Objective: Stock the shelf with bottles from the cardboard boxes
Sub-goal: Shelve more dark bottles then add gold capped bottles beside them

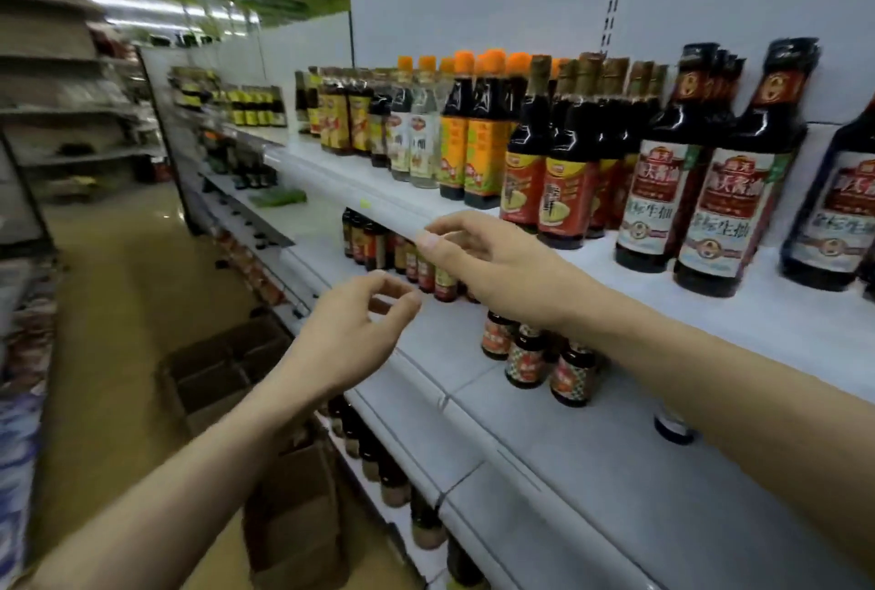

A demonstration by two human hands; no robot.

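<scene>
Hands: left hand and right hand loosely curled, empty, near shelf front edge. Risk: a careless reach toppling close-packed bottles there.

White shelf carrying upright sauce bottles, floor bearing seemingly open cardboard boxes

Two hands; two cardboard boxes; bottles uncountable.
</scene>
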